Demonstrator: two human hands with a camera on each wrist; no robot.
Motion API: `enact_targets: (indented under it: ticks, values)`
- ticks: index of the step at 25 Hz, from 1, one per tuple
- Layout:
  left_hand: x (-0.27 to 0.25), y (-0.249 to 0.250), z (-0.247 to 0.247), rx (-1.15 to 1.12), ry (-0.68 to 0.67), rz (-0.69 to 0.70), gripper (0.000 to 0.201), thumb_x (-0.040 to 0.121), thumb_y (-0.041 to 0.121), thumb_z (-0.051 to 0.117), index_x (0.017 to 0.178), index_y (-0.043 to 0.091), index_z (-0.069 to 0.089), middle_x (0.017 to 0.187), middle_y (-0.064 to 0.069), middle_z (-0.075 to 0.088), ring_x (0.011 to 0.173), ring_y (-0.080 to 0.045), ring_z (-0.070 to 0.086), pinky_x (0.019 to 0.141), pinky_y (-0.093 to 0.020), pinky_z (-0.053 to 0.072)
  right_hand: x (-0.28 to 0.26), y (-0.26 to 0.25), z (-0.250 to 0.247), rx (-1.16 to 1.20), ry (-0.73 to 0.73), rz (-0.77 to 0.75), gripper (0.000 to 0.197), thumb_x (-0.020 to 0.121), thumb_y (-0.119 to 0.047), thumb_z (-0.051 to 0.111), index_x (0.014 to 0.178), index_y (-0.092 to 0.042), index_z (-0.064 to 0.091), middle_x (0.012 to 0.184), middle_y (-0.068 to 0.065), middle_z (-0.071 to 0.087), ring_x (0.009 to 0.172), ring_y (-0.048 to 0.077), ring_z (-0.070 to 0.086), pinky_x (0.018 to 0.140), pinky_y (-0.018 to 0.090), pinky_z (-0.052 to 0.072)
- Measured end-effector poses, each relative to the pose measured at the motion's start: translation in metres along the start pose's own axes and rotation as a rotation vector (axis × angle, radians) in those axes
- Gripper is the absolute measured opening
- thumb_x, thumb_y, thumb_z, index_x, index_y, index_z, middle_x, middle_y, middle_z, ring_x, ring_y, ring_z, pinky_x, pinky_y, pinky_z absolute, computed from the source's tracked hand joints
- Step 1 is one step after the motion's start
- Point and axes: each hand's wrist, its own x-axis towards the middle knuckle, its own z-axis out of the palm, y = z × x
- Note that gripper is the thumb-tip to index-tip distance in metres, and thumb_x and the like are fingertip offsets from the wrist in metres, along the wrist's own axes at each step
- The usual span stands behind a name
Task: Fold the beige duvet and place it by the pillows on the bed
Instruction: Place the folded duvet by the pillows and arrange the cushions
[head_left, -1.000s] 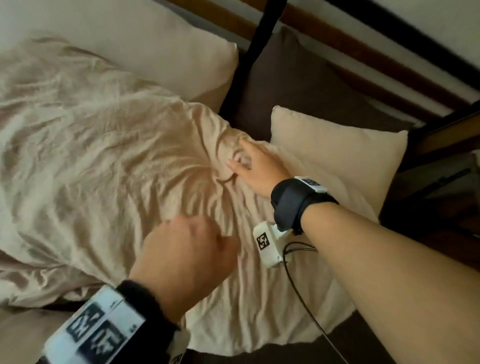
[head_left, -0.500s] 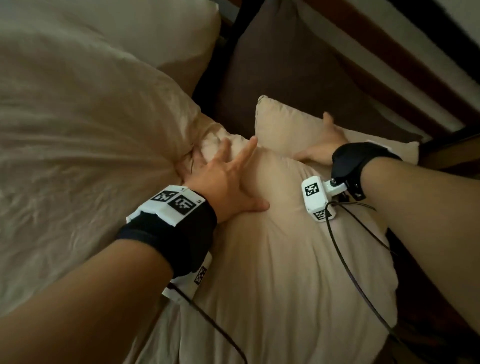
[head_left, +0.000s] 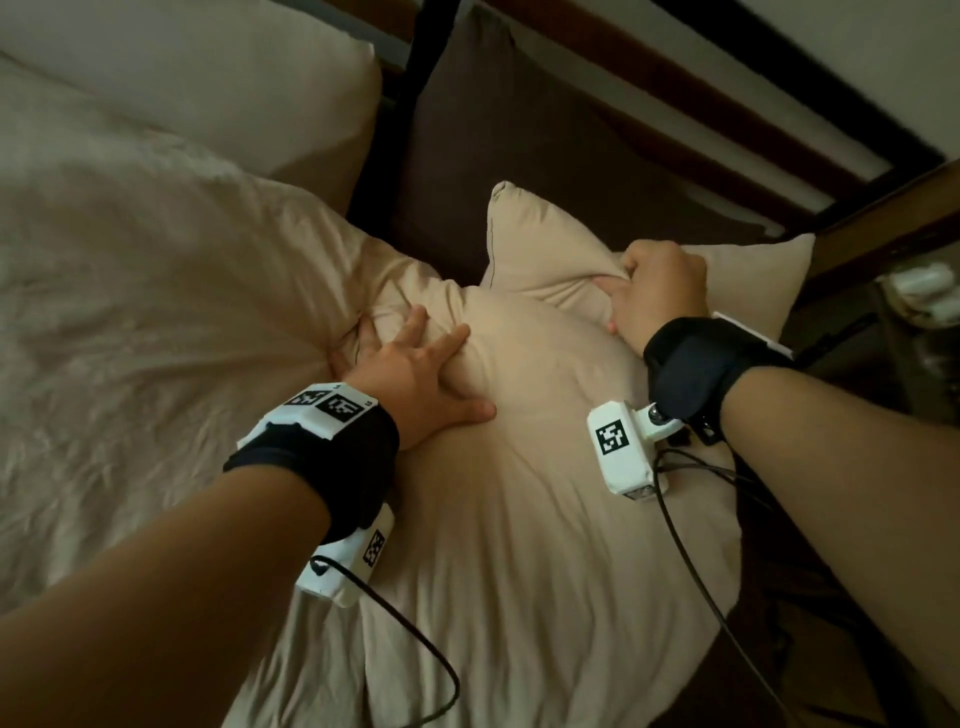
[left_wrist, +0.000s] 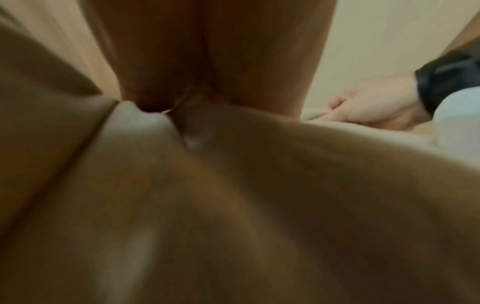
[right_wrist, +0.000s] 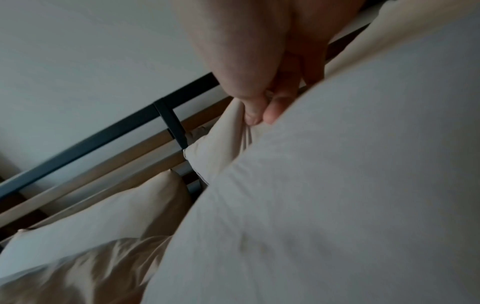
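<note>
Head view showed the duvet lying left of both hands; left hand pressed flat, nearer; right hand pinched the pillow.

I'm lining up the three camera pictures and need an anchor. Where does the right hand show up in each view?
Head: the right hand is right of centre in the upper half, gripping a bunch of the beige duvet near the small pillow.
Left wrist: at the right edge, mid-height, pale, beside its black wrist strap.
Right wrist: top centre, close up, fingers pinching cloth.
Shared landmark: the black wrist strap shows in the head and left wrist views.
</note>
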Motion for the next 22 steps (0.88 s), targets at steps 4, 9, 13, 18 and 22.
enact_targets:
  ticks: [4, 9, 13, 18, 22]
  values:
    - [-0.021, -0.004, 0.004, 0.13, -0.004, 0.034, 0.105, 0.058, 0.098, 0.035, 0.148, 0.059, -0.004, 0.167, 0.004, -0.012, 0.148, -0.049, -0.012, 0.12, -0.063, 0.004, -0.058, 0.006, -0.049, 0.075, 0.212, -0.045, 0.023, 0.086, -0.022, 0.072, 0.072, -0.01, 0.059, 0.069, 0.009, 0.064, 0.074, 0.029, 0.061, 0.076, 0.037, 0.054]
    - [-0.059, -0.008, 0.002, 0.152, -0.016, 0.06, 0.097, 0.069, 0.094, 0.035, 0.149, 0.059, -0.006, 0.165, 0.004, -0.019, 0.148, -0.049, -0.014, 0.12, -0.062, 0.003, -0.095, 0.004, -0.127, 0.153, 0.467, -0.074, 0.019, 0.087, -0.025, 0.071, 0.083, -0.007, 0.064, 0.049, -0.009, 0.046, 0.056, 0.022, 0.065, 0.059, 0.011, 0.041]
    - [-0.095, -0.005, 0.006, 0.112, 0.017, 0.12, 0.102, 0.07, 0.094, 0.036, 0.154, 0.05, 0.0, 0.167, 0.004, -0.011, 0.15, -0.045, -0.01, 0.121, -0.061, 0.006, -0.119, -0.032, -0.142, 0.218, 0.57, -0.191, 0.005, 0.083, -0.012, 0.067, 0.082, -0.009, 0.064, 0.051, -0.01, 0.041, 0.058, 0.023, 0.065, 0.059, 0.019, 0.043]
    - [-0.129, 0.026, -0.043, -0.847, 0.429, 0.312, 0.137, 0.057, 0.046, 0.092, 0.158, 0.021, 0.003, 0.159, 0.011, 0.027, 0.141, -0.001, 0.027, 0.116, -0.017, 0.031, -0.197, -0.074, -0.091, 0.388, 0.366, -0.209, 0.014, 0.08, 0.0, 0.063, 0.089, -0.011, 0.066, 0.066, -0.009, 0.048, 0.065, 0.03, 0.067, 0.065, 0.045, 0.055]
    - [-0.136, 0.032, -0.066, -0.68, 0.589, 0.452, 0.113, 0.053, 0.049, 0.094, 0.147, 0.022, 0.037, 0.139, 0.005, 0.056, 0.128, -0.011, 0.053, 0.108, -0.03, 0.046, -0.237, -0.069, -0.083, 0.475, 0.306, -0.234, 0.01, 0.084, -0.001, 0.067, 0.089, -0.009, 0.067, 0.057, -0.013, 0.048, 0.064, 0.021, 0.069, 0.068, 0.042, 0.057]
